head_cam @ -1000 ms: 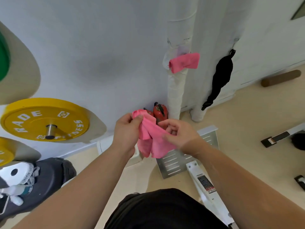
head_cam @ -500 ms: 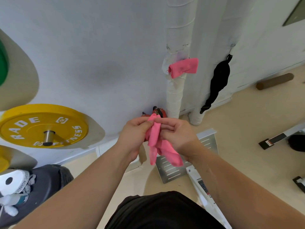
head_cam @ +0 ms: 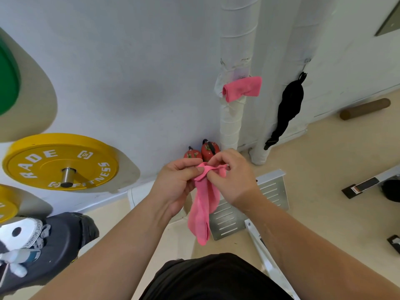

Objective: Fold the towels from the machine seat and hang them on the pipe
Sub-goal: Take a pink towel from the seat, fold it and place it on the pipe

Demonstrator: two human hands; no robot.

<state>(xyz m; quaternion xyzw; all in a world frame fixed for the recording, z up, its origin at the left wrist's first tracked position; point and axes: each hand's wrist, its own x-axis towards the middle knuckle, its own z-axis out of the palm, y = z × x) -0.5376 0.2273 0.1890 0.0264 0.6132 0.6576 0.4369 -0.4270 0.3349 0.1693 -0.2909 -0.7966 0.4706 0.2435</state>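
Observation:
A pink towel (head_cam: 202, 211) hangs down in front of me, folded lengthwise, its top edge pinched by both hands. My left hand (head_cam: 176, 184) grips the top left corner with thumb and fingers. Beside it, my right hand (head_cam: 232, 177) pinches the top right part. Another folded pink towel (head_cam: 241, 88) hangs on the white wrapped pipe (head_cam: 234, 50) against the wall, above and to the right of my hands. The machine seat is not in view.
A yellow weight plate (head_cam: 61, 161) sits on a peg at the left wall. Two red kettlebells (head_cam: 202, 151) stand at the pipe's foot. A black bag (head_cam: 289, 107) hangs on a second pipe. A metal footplate (head_cam: 249, 208) lies below my hands.
My hands have drawn the towel's top edge out between them, and the towel now hangs longer and straighter. The view has shifted slightly.

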